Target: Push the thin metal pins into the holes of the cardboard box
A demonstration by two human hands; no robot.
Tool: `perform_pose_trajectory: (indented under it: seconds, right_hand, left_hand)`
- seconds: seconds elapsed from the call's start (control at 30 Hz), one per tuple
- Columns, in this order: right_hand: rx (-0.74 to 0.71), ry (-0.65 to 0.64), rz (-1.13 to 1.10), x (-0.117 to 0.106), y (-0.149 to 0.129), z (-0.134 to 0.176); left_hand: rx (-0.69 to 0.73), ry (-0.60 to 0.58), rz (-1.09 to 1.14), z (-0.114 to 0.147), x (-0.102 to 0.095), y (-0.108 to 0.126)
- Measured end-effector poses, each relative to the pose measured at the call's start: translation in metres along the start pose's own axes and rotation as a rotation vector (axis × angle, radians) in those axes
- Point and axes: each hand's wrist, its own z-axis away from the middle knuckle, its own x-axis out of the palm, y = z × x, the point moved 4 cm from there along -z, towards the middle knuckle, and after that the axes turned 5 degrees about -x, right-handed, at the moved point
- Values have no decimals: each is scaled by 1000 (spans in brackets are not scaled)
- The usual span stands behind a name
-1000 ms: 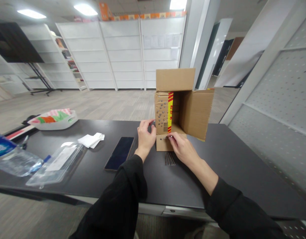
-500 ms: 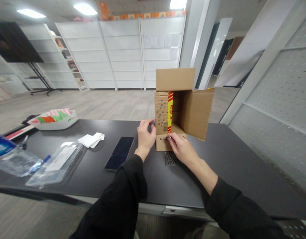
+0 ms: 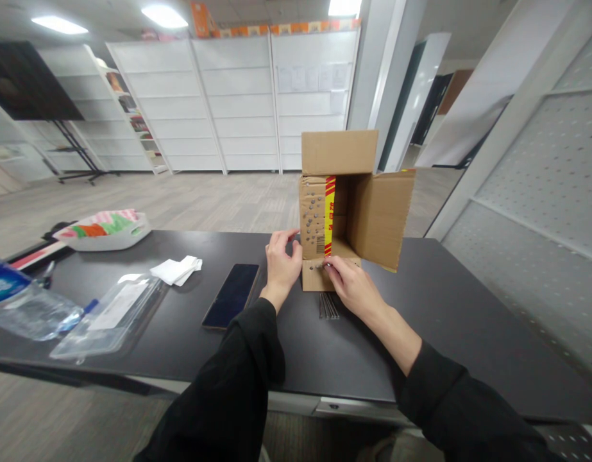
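Note:
A cardboard box (image 3: 365, 215) stands on the black table with its opening towards me and its flaps spread. Its left flap bears several round metal heads and a yellow-red tape strip. At the box's left edge, my left hand (image 3: 282, 263) is curled, with thumb and forefinger against the cardboard. My right hand (image 3: 356, 285) pinches a small metal nail (image 3: 327, 264) at the lower flap (image 3: 315, 280), its shaft mostly hidden by the fingers. A few heads show in that flap too. Just below lie several long nails (image 3: 329, 306), side by side on the table.
Left of my hands lies a dark phone (image 3: 231, 296). Further left are folded white tissues (image 3: 176, 271), a clear plastic case (image 3: 110, 317), a water bottle (image 3: 31, 311) and a white basket (image 3: 117, 240) with colourful contents. A perforated panel (image 3: 546, 186) rises along the right.
My right hand's fingertips have shifted very slightly right at the lower flap. My left hand, the box and the loose nails look the same.

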Motion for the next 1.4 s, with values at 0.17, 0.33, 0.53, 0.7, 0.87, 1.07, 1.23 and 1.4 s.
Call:
perform_pose_trajectory:
  seconds: [0.17, 0.33, 0.53, 0.7, 0.87, 1.07, 1.23, 1.4]
  right_hand:
    - [-10, 19, -43, -1, 1, 0]
    - [4, 21, -66, 0, 3, -1]
    - [4, 39, -75, 1, 5, -1]
    - [2, 49, -74, 3, 6, -2]
    - [21, 46, -53, 3, 6, -3]
    - [40, 19, 24, 1, 7, -4]
    - [-4, 35, 61, 2, 9, -5]
    - [-23, 59, 54, 1, 7, -5]
  left_hand:
    - [-4, -3, 11, 0, 0, 0]
    - [1, 2, 0, 0, 0, -1]
    - [-5, -4, 2, 0, 0, -1]
    - [-9, -10, -13, 0, 0, 0]
    - [-1, -2, -16, 0, 0, 0]
    - [-8, -5, -6, 0, 0, 0]
    - [-17, -9, 5, 0, 0, 0]
    - [-11, -10, -3, 0, 0, 0]
